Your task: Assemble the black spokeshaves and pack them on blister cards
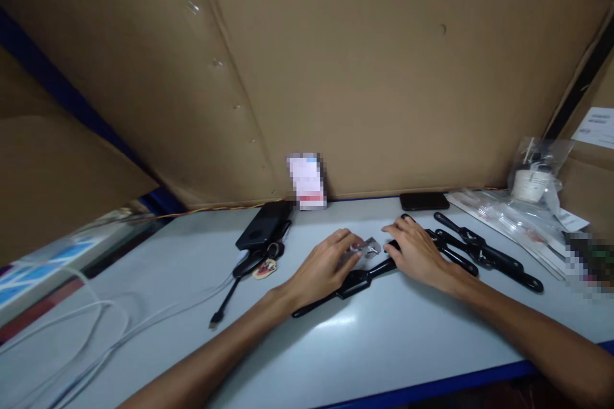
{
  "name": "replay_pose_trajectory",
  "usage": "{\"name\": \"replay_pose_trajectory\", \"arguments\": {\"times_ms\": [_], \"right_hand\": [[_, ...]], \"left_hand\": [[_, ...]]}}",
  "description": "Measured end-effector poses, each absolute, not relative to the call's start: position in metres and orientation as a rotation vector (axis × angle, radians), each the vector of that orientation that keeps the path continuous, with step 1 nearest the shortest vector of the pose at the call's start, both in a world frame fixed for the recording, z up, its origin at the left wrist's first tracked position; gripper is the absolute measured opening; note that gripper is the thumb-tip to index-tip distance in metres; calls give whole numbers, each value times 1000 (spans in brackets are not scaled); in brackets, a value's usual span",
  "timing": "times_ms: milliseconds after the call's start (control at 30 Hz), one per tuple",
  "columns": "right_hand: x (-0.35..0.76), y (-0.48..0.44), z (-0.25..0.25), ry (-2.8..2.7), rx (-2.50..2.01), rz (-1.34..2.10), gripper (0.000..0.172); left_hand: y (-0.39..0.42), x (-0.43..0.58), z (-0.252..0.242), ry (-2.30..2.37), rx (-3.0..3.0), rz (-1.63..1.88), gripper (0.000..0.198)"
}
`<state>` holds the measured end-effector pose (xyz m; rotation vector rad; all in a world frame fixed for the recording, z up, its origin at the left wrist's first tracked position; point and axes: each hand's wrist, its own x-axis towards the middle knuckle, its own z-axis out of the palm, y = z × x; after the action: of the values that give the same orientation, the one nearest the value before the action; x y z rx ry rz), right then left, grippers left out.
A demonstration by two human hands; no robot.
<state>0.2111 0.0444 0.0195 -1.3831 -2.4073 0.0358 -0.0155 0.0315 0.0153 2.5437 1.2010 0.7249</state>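
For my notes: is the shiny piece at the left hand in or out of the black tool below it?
Out: the left hand holds the shiny piece, and tabletop shows between it and the black tool.

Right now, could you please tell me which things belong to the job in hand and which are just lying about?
Likely job things: metal piece in the left hand; black tools.
Likely lying about: black box, printed tag, dark phone, white container.

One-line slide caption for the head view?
Left hand holds a shiny, metallic-looking piece near a black two-handled tool, right hand close by; similar tools lie farther right.
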Motion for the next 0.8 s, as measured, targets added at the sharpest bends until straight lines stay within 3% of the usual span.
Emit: {"name": "replay_pose_trajectory", "arguments": {"times_ms": [133,200,333,600,800], "right_hand": [[211,45,15,-2544,-1021,149,40],[212,48,15,-2573,-1022,179,37],[213,54,17,-2447,-1200,149,24],[214,67,18,-2475,-1297,375,31],[212,78,15,-2378,-1421,517,34]], "left_hand": [[17,-14,30,1269,2749,261,22],[12,-12,31,1269,2767,170,18],[10,-6,25,1204,2736,243,17],[7,-4,12,1137,2698,402,14],[6,-2,9,1113,2550,527,34]]}}
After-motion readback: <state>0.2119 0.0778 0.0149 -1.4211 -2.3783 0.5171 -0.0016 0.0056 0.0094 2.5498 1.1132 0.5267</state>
